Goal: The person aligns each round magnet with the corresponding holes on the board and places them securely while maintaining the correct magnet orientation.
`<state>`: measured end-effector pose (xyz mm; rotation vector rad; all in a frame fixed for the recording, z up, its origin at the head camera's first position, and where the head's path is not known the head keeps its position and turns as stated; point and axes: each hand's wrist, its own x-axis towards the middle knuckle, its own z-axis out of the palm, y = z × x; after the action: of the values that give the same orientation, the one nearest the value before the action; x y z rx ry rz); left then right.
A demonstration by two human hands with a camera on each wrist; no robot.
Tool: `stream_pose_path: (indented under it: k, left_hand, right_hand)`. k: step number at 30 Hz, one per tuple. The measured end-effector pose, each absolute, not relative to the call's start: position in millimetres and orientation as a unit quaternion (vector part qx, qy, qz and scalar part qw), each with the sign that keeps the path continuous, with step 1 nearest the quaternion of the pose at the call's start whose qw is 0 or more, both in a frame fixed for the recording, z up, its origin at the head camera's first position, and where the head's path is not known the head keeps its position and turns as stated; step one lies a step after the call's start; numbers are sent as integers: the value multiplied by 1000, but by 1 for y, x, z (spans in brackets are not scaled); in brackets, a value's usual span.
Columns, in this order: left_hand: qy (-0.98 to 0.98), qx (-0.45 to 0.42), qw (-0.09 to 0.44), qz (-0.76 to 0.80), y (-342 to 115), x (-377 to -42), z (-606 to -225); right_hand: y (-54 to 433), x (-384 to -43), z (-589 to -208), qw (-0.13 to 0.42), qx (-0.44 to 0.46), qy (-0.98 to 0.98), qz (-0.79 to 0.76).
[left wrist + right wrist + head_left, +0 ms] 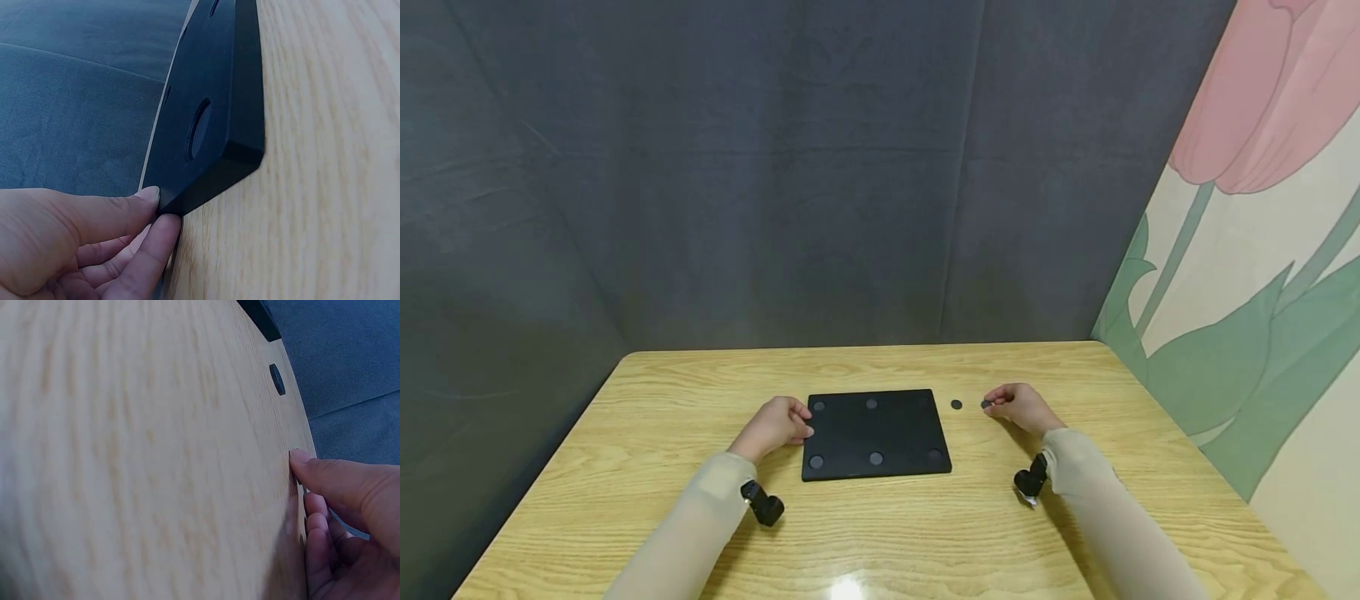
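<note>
A flat black board (872,433) with round recesses lies on the wooden table. My left hand (777,427) holds its left edge, thumb on the upper face and a finger against the side. Up close in the left wrist view, the board (240,94) shows one round recess near its corner. To the right of the board my right hand (1018,408) pinches a small dark disc (986,404) at its fingertips, close over the table. In the right wrist view the thumb and fingers (334,475) mostly hide that disc. Another dark disc (957,404) lies between board and right hand.
The wooden table (880,533) runs back to a dark grey curtain (790,183). On the right stands a wall (1247,275) painted with a large pink tulip. A small black camera sits on each wrist.
</note>
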<state>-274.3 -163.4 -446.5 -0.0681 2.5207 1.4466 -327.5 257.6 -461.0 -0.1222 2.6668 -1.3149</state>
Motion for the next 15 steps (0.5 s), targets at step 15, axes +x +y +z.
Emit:
stream_pose_path:
  k: [15]
  left_hand:
    - [861, -27, 119, 494, -164, -276, -448]
  right_hand:
    - [258, -327, -457, 83, -60, 894, -436]
